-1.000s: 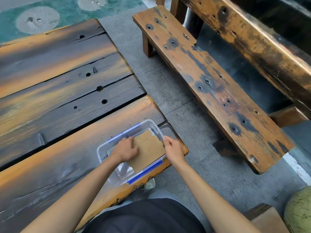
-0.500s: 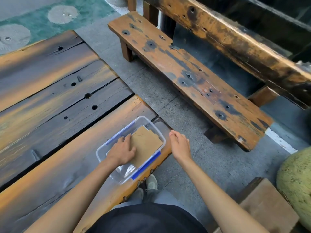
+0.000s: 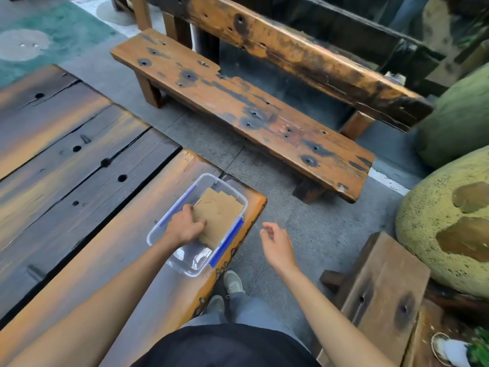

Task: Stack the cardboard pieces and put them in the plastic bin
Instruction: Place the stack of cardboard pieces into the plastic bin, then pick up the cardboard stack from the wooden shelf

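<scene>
A person stands at the corner of a weathered plank table (image 3: pixel 79 229), shoes (image 3: pixel 232 283) visible on the paving below, as the cardboard job nears its end. The right hand (image 3: pixel 276 245) hangs empty over the floor beside the table edge, fingers loosely curled and holding nothing; a second ago it was pressed against the cardboard's right edge, and half a second ago it was already lifting clear. The left hand (image 3: pixel 185 226) stays in the clear plastic bin (image 3: pixel 239 197), fingers bent over the left edge of the stacked cardboard pieces (image 3: pixel 221 215), though whether it pinches or merely presses them flat is hard to tell from this angle. The stack lies inside the blue-trimmed bin, tilted slightly against its long side, several staggered corners showing at the far end. With one hand withdrawn, the placement looks essentially done, pending release. Beyond, a scarred wooden bench (image 3: pixel 238 112) sits farther from the bin than earlier, the view having swung right.
</scene>
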